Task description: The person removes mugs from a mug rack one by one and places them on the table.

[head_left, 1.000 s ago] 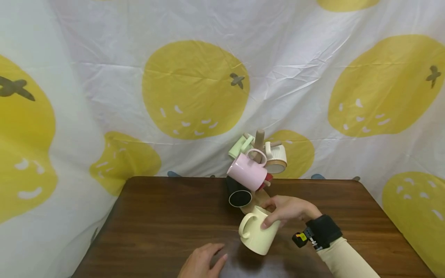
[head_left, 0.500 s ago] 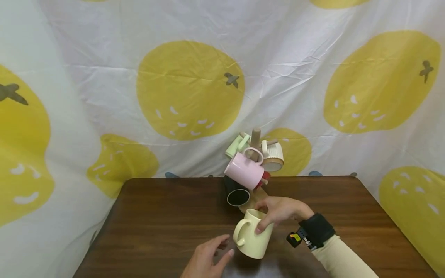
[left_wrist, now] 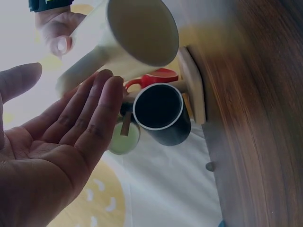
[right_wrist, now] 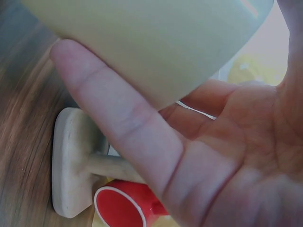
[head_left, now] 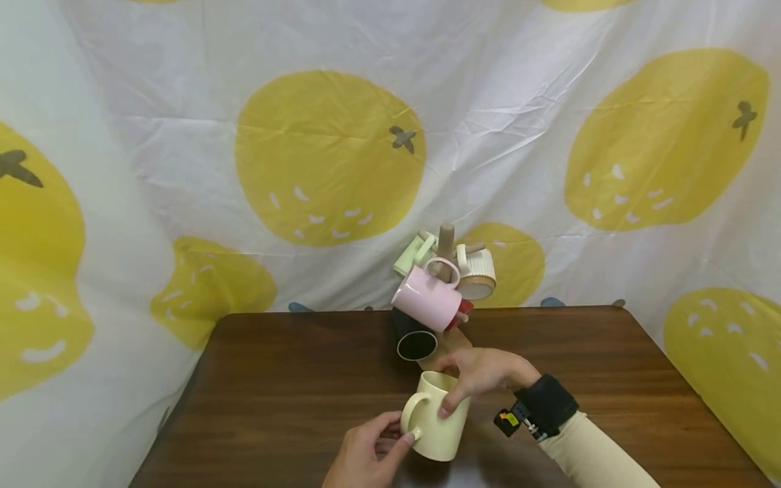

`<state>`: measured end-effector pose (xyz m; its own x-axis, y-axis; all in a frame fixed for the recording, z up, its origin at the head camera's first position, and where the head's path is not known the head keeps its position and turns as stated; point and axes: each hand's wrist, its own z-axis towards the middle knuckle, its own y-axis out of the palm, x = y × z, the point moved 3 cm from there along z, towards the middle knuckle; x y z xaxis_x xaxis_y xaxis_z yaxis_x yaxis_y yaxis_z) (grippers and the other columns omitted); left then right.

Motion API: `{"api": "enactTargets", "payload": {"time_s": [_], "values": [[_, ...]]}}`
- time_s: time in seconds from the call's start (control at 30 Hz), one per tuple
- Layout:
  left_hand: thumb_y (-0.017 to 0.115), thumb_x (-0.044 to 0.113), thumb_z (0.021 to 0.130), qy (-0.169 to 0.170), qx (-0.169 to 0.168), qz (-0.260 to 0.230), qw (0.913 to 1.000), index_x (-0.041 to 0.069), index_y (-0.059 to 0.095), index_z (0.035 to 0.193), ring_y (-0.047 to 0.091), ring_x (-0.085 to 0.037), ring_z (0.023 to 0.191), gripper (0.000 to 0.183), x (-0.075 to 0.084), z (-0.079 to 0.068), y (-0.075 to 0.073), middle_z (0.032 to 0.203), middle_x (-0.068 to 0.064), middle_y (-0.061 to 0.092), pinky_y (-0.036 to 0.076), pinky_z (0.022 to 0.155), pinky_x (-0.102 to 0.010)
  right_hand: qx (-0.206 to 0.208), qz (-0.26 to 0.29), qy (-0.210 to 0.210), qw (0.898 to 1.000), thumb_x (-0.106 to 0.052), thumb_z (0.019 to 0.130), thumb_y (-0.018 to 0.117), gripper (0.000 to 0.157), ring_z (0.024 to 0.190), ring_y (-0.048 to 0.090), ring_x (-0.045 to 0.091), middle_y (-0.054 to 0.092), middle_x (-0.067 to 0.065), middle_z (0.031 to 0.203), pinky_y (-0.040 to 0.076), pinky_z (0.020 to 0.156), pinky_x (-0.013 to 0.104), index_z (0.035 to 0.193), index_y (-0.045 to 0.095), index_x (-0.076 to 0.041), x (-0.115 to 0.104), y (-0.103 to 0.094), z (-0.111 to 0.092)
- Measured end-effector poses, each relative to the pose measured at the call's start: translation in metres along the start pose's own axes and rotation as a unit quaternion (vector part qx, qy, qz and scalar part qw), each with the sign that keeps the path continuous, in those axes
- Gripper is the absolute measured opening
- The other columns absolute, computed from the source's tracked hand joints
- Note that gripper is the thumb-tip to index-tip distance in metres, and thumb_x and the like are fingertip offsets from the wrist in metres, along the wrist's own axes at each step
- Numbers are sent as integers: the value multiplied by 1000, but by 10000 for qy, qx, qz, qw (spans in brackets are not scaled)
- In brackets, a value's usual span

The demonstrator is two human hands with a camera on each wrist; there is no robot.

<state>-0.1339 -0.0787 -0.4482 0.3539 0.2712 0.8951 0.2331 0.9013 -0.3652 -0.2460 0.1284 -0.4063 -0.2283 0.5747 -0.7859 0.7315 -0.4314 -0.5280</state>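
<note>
A pale yellow mug (head_left: 436,423), tilted, is held above the table by my right hand (head_left: 478,376), thumb on its near side and fingers at the far side by the rim. The right wrist view shows a finger (right_wrist: 118,113) lying along the mug's wall. My left hand (head_left: 366,451) is at the mug's handle (head_left: 410,415); in the left wrist view its fingers (left_wrist: 90,113) are nearly straight with the tips at the handle, and the thumb (left_wrist: 21,80) stands apart from it.
Behind the mug stands a wooden mug tree (head_left: 447,237) carrying a pink mug (head_left: 427,298), a black mug (head_left: 415,339), a light green mug (head_left: 416,254), a ribbed white mug (head_left: 478,271) and a red mug (right_wrist: 123,205). A lemon-print cloth (head_left: 488,81) hangs behind the table (head_left: 293,379).
The left hand has moved up and right to the mug's handle. The right hand has brought the yellow mug slightly left and down, toward the left hand, and the mug has become more upright.
</note>
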Motion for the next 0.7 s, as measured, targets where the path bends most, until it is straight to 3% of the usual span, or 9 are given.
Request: {"api": "enactTargets", "payload": {"time_s": [0.4, 0.5, 0.7], "values": [[65, 21, 96, -173, 142, -386, 9990, 0, 69, 106, 71, -15, 82, 23, 2, 4, 1, 93, -13, 73, 56, 66, -21, -27, -196, -98, 9998, -25, 69, 88, 39, 84, 62, 13, 70, -2, 94, 51, 75, 29, 102, 69, -18, -10, 8, 1], [66, 19, 96, -416, 37, -818, 9958, -2, 68, 105, 69, -12, 76, 23, 2, 4, 3, 89, -14, 71, 58, 64, -24, -14, -258, -110, 9996, -25, 68, 89, 41, 83, 63, 12, 70, -3, 93, 51, 75, 29, 102, 68, -19, -12, 11, 1], [64, 19, 98, -1112, -167, -1627, 9803, -7, 65, 96, 66, -12, 68, 26, 2, 3, 7, 83, -15, 69, 58, 58, -27, -72, -415, -205, 9989, -23, 67, 89, 47, 85, 63, 14, 68, -4, 94, 51, 75, 27, 108, 66, -15, -19, 16, -1]]}}
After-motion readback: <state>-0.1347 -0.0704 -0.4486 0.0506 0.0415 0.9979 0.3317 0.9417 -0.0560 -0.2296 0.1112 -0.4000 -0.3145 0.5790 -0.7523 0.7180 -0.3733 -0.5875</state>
